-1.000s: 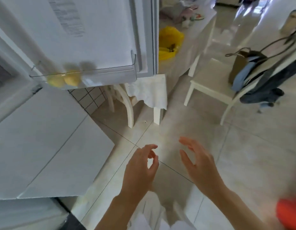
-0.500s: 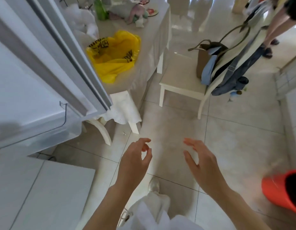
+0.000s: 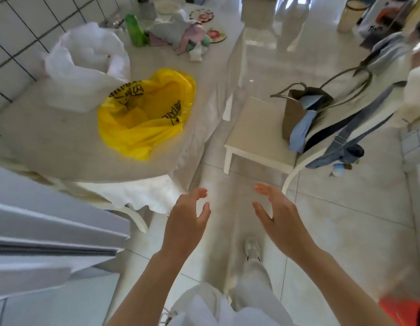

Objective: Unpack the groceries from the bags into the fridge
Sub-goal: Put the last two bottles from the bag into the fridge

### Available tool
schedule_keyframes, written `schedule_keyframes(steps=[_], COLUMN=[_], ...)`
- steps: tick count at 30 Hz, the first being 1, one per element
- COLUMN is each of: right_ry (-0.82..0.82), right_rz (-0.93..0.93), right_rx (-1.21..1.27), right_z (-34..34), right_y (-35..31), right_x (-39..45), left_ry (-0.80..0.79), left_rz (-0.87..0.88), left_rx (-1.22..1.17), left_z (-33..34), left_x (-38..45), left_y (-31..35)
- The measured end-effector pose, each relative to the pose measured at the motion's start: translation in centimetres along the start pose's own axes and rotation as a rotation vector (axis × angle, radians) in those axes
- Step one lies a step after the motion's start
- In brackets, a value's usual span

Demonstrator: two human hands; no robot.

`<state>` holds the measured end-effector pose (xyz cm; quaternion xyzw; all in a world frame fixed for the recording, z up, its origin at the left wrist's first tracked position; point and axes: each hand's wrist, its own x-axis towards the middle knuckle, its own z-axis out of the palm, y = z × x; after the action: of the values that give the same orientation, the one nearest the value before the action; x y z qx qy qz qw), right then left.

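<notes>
Two bags on the table (image 3: pixel 51 147): yellow bag (image 3: pixel 145 114) mouth up, beside the white bag (image 3: pixel 84 69). My left hand (image 3: pixel 185 224) and right hand (image 3: pixel 280 218) hang empty, fingers relaxed, over the floor.

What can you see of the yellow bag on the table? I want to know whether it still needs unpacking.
The yellow bag is thin, crinkled plastic with black print near its rim. It sits slumped and open-mouthed on the cloth-covered table, close to the table's near edge, with a white plastic bag against its far left side. Only yellow folds show inside; any contents are hidden. Neither hand touches it.
</notes>
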<state>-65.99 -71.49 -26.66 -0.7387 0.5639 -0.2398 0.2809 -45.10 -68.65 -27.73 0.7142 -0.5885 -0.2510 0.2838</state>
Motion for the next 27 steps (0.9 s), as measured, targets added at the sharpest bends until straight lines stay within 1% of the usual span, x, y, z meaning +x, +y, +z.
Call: schedule_keyframes(steps=[5, 10, 16, 23, 27], right_ry=[-0.104, -0.247, -0.371, -0.436, -0.459], right_rz=[-0.095, -0.215, -0.359, -0.512, -0.575], right_rx=[0.012, 0.008, -0.014, -0.004, 0.023], right_z=[-2.1, -4.2, -4.2, -1.5, 1.0], right_y=[2.3, 3.8, 4.1, 1.2, -1.2], right_x=[9.3, 18.5, 28.4, 37.8, 42.8], left_ry=[0.082, 0.186, 0.337, 0.499, 0.579], left_rz=[-0.109, -0.250, -0.321, -0.380, -0.433], left_rx=[-0.032, -0.015, 0.018, 0.069, 0.022], left_z=[1.7, 3.0, 2.3, -0.8, -3.5], left_x=[6.3, 12.6, 18.2, 23.9, 27.5], left_y=[2.1, 4.3, 5.7, 2.9, 0.3])
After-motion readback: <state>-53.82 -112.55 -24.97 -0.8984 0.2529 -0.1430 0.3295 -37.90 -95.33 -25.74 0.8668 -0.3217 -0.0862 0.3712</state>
